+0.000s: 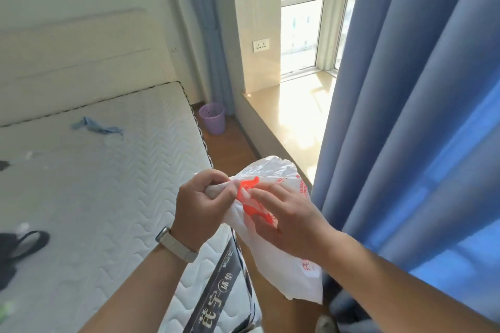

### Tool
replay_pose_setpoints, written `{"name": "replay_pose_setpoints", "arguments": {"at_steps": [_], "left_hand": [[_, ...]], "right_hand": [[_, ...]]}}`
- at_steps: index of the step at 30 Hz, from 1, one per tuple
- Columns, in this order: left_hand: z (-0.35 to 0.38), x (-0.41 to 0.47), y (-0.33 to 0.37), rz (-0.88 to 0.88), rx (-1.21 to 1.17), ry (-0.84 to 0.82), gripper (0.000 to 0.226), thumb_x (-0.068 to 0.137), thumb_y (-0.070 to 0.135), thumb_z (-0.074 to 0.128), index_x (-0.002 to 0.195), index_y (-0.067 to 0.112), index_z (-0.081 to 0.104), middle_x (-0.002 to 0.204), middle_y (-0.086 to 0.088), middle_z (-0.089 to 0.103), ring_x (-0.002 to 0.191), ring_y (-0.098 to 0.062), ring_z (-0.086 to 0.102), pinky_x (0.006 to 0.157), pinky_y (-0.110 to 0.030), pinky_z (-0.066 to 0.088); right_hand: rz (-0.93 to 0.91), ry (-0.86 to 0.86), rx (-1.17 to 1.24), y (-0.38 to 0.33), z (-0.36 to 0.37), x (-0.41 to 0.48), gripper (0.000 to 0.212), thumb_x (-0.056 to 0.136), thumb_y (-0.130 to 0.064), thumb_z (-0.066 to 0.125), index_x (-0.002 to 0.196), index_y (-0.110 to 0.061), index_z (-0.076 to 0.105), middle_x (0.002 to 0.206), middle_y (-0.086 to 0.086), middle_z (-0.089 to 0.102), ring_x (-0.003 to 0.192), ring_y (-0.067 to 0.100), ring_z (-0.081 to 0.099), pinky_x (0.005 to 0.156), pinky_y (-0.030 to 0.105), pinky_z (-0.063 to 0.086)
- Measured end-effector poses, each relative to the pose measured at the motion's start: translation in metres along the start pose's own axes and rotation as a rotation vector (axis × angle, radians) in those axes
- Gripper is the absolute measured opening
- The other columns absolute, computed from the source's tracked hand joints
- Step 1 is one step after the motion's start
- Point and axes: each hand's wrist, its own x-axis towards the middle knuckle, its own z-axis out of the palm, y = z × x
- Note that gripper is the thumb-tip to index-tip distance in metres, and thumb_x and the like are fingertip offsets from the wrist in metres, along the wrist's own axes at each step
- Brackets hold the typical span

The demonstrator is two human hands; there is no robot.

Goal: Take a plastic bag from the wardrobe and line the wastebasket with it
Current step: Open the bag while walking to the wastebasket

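Observation:
I hold a white plastic bag (281,259) with red print in front of me, above the gap between bed and curtain. My left hand (201,205), a watch on its wrist, is clenched around the bag's bunched top edge. My right hand (289,220) pinches the bag's red-printed part with its fingertips; the rest of the bag hangs down below it. A purple perforated wastebasket (213,117) stands upright on the wooden floor far ahead, in the corner between the mattress and the window ledge. No liner is visible in it.
A bare quilted mattress (94,197) fills the left, with a blue cloth (94,127) and dark items on it. A stone window ledge (295,127) runs along the right of a narrow wooden floor strip. Blue curtains (419,130) hang at the right.

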Motion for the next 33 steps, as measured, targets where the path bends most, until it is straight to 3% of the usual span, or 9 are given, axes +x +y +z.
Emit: {"name": "replay_pose_setpoints", "arguments": {"at_steps": [5,8,15,19,23,28,33], "left_hand": [[0.043,0.044,0.009,-0.066,0.071,0.110,0.012,0.072,0.043,0.067,0.068,0.031,0.065,0.066,0.011,0.067,0.058,-0.006,0.062,0.051,-0.011,0.046],[0.068,0.060,0.006,-0.113,0.121,0.141,0.011,0.075,0.035,0.071,0.068,0.030,0.065,0.062,0.011,0.065,0.054,-0.007,0.060,0.051,-0.014,0.046],[0.095,0.092,-0.003,-0.197,0.115,0.235,0.023,0.071,0.048,0.067,0.068,0.025,0.065,0.056,0.012,0.063,0.049,-0.005,0.058,0.049,-0.017,0.046],[0.107,0.121,-0.014,-0.199,0.126,0.255,0.015,0.074,0.041,0.071,0.067,0.029,0.064,0.058,0.015,0.063,0.051,-0.004,0.058,0.051,-0.017,0.046],[0.117,0.159,-0.036,-0.193,0.120,0.232,0.012,0.076,0.030,0.071,0.067,0.030,0.063,0.058,0.017,0.063,0.052,-0.002,0.057,0.051,-0.014,0.045],[0.124,0.223,-0.088,-0.198,0.056,0.201,0.013,0.078,0.029,0.072,0.068,0.027,0.063,0.056,0.016,0.061,0.049,-0.004,0.057,0.047,-0.016,0.045],[0.114,0.309,-0.147,-0.195,0.016,0.181,0.015,0.079,0.026,0.073,0.069,0.029,0.063,0.061,0.019,0.063,0.055,-0.003,0.061,0.049,-0.012,0.045]], "right_hand": [[-0.068,0.022,0.103,0.066,-0.017,0.036,0.039,0.092,-0.034,0.061,0.128,-0.020,0.057,0.125,-0.001,0.061,0.106,0.021,0.059,0.083,0.041,0.055],[-0.092,-0.005,0.146,0.103,-0.015,0.048,0.039,0.091,-0.032,0.064,0.127,-0.019,0.058,0.125,-0.002,0.062,0.106,0.020,0.059,0.085,0.040,0.054],[-0.138,-0.023,0.221,0.151,-0.018,0.080,0.036,0.090,-0.033,0.063,0.124,-0.019,0.061,0.121,-0.001,0.064,0.107,0.019,0.059,0.093,0.032,0.050],[-0.074,-0.019,0.263,0.176,-0.015,0.105,0.039,0.093,-0.043,0.054,0.123,-0.019,0.062,0.122,-0.002,0.064,0.110,0.016,0.058,0.094,0.033,0.051],[-0.023,-0.020,0.268,0.204,-0.003,0.129,0.041,0.093,-0.042,0.057,0.125,-0.019,0.061,0.123,-0.003,0.064,0.111,0.013,0.056,0.094,0.029,0.049],[0.042,0.006,0.207,0.241,0.023,0.179,0.040,0.093,-0.042,0.054,0.124,-0.018,0.062,0.120,-0.003,0.065,0.107,0.017,0.059,0.085,0.032,0.052],[0.107,-0.029,0.145,0.281,0.059,0.260,0.041,0.092,-0.046,0.051,0.124,-0.023,0.061,0.121,-0.008,0.064,0.109,0.012,0.056,0.087,0.027,0.049]]}}
